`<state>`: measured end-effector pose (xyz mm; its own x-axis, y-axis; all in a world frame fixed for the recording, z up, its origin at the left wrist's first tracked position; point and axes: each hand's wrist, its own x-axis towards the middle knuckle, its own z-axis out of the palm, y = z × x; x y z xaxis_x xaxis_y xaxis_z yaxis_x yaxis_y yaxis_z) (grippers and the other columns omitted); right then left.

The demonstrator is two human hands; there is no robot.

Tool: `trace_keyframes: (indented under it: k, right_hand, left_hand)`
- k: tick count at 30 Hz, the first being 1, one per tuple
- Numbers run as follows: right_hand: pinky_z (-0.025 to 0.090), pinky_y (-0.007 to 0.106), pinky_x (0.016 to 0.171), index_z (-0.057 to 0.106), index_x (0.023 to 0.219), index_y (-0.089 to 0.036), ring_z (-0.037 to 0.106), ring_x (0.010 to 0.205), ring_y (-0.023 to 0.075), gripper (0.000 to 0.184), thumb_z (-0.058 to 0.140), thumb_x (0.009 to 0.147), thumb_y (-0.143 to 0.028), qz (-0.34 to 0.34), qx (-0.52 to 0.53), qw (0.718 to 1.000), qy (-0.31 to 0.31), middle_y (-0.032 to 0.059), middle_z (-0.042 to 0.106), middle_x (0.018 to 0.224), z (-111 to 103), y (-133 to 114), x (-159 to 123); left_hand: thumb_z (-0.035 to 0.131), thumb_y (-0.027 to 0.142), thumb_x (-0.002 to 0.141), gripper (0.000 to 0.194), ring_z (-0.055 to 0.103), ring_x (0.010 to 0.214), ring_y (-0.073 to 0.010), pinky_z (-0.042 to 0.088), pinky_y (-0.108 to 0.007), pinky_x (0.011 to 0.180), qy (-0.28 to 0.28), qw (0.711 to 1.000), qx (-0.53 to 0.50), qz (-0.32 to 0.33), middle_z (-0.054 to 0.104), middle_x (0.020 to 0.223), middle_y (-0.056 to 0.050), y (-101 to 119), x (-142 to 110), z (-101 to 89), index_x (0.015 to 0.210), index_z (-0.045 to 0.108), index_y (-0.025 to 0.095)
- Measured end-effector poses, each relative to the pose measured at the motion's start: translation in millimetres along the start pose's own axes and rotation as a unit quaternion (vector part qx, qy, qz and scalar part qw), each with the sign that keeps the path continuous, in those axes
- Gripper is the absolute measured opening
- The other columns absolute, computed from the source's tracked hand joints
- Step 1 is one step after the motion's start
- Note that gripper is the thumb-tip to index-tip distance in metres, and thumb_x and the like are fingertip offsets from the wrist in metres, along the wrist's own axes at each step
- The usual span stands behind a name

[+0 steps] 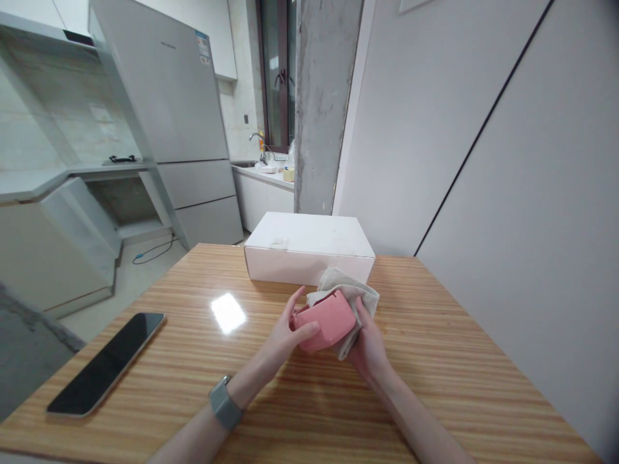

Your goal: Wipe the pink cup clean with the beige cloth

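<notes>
Two bare forearms (416, 419) reach in from the bottom edge over a striped wooden table (464, 380), a grey watch (225, 403) on the left wrist. At far left, a black phone (105, 364) lies flat near the table edge, well apart from the hands, with a bright patch of glare (228, 313) on the glossy wood to its right. The left hand (285, 328) is partly closed, its fingers and thumb curled around a pink plastic case (325, 320). The right hand (370, 348) is cupped and partly closed against the far side, pressing a beige cloth (349, 290) to the case. Case and cloth are held together in the air above the table, just in front of a white cardboard box (309, 248).

The smooth case could slip if either grip loosens, and the loose cloth could slide away. A wide swing of the left arm might catch the phone.

Beyond the table, a grey fridge (169, 109) stands beside a counter with a faucet (258, 145) and a dark-framed window (275, 71). A rough concrete column (322, 103) rises next to pale wall panels (507, 161) at right.
</notes>
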<state>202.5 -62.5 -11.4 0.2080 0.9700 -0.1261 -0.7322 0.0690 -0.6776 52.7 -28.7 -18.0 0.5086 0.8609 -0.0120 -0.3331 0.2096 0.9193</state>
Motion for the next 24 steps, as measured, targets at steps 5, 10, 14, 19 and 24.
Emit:
trace_keyframes:
  k: [5, 10, 14, 19, 24]
  right_hand:
    - [0.05, 0.041, 0.092, 0.071, 0.097, -0.019, 0.059, 0.112, 0.0301, 0.046, 0.075, 0.066, -0.053, 0.024, 0.006, 1.0, -0.009, 0.0068, 0.073, 0.101, 3, 1, -2]
    - [0.046, 0.036, 0.099, 0.071, 0.1, -0.022, 0.056, 0.117, 0.0251, 0.042, 0.074, 0.07, -0.052, -0.03, -0.023, 0.999, -0.007, 0.0026, 0.071, 0.107, -2, 7, 1]
    - [0.044, 0.03, 0.102, 0.072, 0.096, -0.029, 0.056, 0.118, 0.0195, 0.034, 0.078, 0.067, -0.045, -0.104, -0.074, 0.992, 0.015, -0.0033, 0.071, 0.106, -11, 16, 0]
    - [0.04, 0.027, 0.105, 0.072, 0.096, -0.031, 0.054, 0.119, 0.0164, 0.033, 0.08, 0.066, -0.043, -0.138, -0.124, 0.981, 0.057, -0.0042, 0.071, 0.103, -20, 22, 0]
    - [0.046, 0.024, 0.097, 0.071, 0.098, -0.03, 0.057, 0.116, 0.0145, 0.03, 0.072, 0.074, -0.047, -0.106, -0.101, 0.988, 0.048, -0.0048, 0.069, 0.112, -26, 22, 10]
  left_hand:
    - [0.081, 0.04, 0.062, 0.105, 0.056, 0.111, -0.0269, 0.043, -0.035, 0.093, 0.009, 0.999, -0.047, -0.023, 0.059, 0.12, -0.015, 7, -2, 3.6, 0.146, 0.024, 0.017]
    - [0.079, 0.041, 0.063, 0.095, 0.06, 0.098, -0.0247, 0.046, -0.033, 0.084, 0.028, 0.999, -0.023, -0.009, 0.064, 0.102, -0.01, 7, 0, 2.2, 0.142, 0.032, 0.018]
    - [0.082, 0.041, 0.058, 0.095, 0.061, 0.09, -0.022, 0.047, -0.03, 0.08, 0.067, 0.997, 0.011, 0.026, 0.064, 0.1, -0.009, 4, 2, 1.9, 0.139, 0.037, 0.019]
    - [0.084, 0.036, 0.057, 0.097, 0.059, 0.103, -0.0252, 0.046, -0.033, 0.088, 0.091, 0.995, 0.023, 0.024, 0.06, 0.116, -0.014, 5, 2, 1.2, 0.14, 0.035, 0.021]
    - [0.082, 0.032, 0.06, 0.094, 0.054, 0.116, -0.0301, 0.04, -0.039, 0.097, 0.003, 0.999, -0.015, -0.03, 0.054, 0.129, -0.016, 7, -1, -0.8, 0.141, 0.036, 0.021]
